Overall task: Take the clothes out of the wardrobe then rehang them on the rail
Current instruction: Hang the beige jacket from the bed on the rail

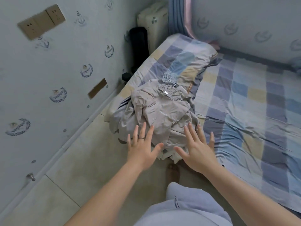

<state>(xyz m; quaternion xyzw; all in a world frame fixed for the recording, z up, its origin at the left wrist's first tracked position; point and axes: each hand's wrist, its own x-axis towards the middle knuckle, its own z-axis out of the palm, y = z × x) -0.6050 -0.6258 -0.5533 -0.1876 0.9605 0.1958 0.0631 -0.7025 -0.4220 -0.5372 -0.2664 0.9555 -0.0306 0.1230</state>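
The clothes (159, 111) lie heaped on the near corner of the bed (244, 111), a beige jacket on top, and the heap spills over the mattress edge toward the floor (81, 160). A few wire hangers (169, 79) poke out at the far end of the heap, just short of the pillow (184, 57).

Both hands reach out over the near end of the heap. The left hand (143, 149) has its fingers straight and spread, gripping nothing, a ring (141, 138) on one finger. The right hand (198, 152) is the same, flat and splayed, with its outer fingers past the heap's edge over the checked sheet. I cannot tell whether the palms press the cloth or hang just above it.

A strip of bare tiled floor runs between the bed's side and the wall (48, 79) on the left, narrowing toward the far corner, where a pale suitcase (154, 25) and a black case (139, 44) stand. To the right of the heap the sheet lies open, only wrinkled. One foot (173, 172) shows close by the bed's edge, below the heap.
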